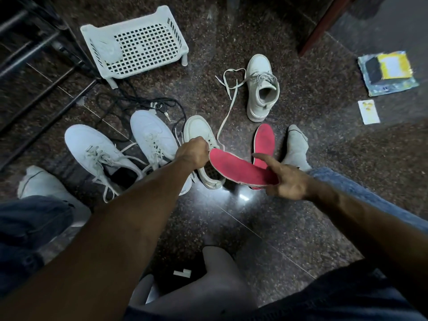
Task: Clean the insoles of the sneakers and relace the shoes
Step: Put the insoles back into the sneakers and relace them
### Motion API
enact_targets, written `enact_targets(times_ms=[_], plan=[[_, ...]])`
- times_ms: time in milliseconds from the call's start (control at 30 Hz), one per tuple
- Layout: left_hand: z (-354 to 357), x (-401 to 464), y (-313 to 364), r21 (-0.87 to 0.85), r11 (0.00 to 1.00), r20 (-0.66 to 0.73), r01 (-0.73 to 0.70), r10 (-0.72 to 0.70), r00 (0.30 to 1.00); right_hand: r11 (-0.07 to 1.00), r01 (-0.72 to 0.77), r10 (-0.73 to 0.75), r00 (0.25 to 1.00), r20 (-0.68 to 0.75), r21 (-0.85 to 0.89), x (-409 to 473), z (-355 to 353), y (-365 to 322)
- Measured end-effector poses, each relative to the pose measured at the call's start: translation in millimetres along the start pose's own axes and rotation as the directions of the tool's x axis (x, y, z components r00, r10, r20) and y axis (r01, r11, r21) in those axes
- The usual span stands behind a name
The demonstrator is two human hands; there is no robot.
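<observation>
Now, left grip [193,152]: I clench it on the toe end of the red foam insole [240,169].
Right grip [286,181]: I pinch the insole's heel end, forefinger raised.

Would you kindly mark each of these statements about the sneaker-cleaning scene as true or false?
1. The right hand holds a red insole. True.
2. A second red insole lies on the floor. True.
3. The white basket holds a sneaker. False: no sneaker is in it; all four sneakers stand on the floor.
4. The left hand rests on the floor. False: it is closed at the cream sneaker in the middle.
5. The far sneaker is tightly laced. False: its lace trails loose across the floor.
</observation>
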State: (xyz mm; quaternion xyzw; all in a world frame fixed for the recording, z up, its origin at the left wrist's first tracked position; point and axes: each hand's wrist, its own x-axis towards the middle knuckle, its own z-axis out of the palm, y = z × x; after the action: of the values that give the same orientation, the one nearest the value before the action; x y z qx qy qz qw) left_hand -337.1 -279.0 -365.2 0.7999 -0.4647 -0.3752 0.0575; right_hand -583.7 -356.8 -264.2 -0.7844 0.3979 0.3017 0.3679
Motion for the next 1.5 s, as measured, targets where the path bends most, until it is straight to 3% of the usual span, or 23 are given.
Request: enact_targets(times_ms=[200,400,567,667,767,1000,1100,1200,1400,1500], plan=[[-0.4,-1.2,1.5,-0.069,0.997,-0.001,0.031,-0.031,1.0,0.977,-0.014,0.03,0.997,0.073,-0.214,-7.8,-2.0,-5.5],[1.5,0.1,-3.8,-0.103,0.994,0.012,0.039,-0.038,0.999,0.99,-0.048,0.045,0.999,-0.028,-0.131,2.2,24.1,-44.2],[0.3,1.2,-5.9,-0.11,0.993,0.031,0.031,-0.028,0.999,0.99,-0.121,0.131,0.975,-0.177,0.066,-4.7,38.6,-67.3],[0.2,1.5,-7.4,-0.11,0.994,0.025,0.024,-0.022,0.999,0.985,-0.172,0.174,0.957,-0.23,0.03,-11.9,44.5,-70.8],[0.7,1.7,-7.2,-0.11,0.994,0.02,0.015,-0.013,1.0,0.98,-0.197,0.19,0.957,-0.218,-0.015,-14.2,50.0,-73.2],[-0.9,1.8,-10.9,-0.12,0.993,0.033,0.019,-0.015,0.999,0.979,-0.179,0.198,0.955,-0.22,0.101,4.5,65.7,-81.2],[-0.8,2.7,-11.8,-0.115,0.993,0.028,0.011,-0.008,1.0,0.985,-0.168,0.173,0.957,-0.231,0.045,6.8,67.0,-86.8],[-0.5,2.7,-11.5,-0.114,0.993,0.02,0.002,0.0,1.0,0.986,-0.145,0.131,0.98,-0.148,-0.085,5.8,58.4,-91.2],[1.0,3.7,-10.7,-0.123,0.992,0.015,0.01,-0.008,1.0,0.959,-0.243,0.239,0.97,-0.046,-0.146,8.0,50.8,-85.8],[1.4,3.8,-11.1,-0.122,0.992,0.015,0.012,-0.011,1.0,0.96,-0.269,0.257,0.956,-0.14,-0.082,22.1,66.6,-88.9]])
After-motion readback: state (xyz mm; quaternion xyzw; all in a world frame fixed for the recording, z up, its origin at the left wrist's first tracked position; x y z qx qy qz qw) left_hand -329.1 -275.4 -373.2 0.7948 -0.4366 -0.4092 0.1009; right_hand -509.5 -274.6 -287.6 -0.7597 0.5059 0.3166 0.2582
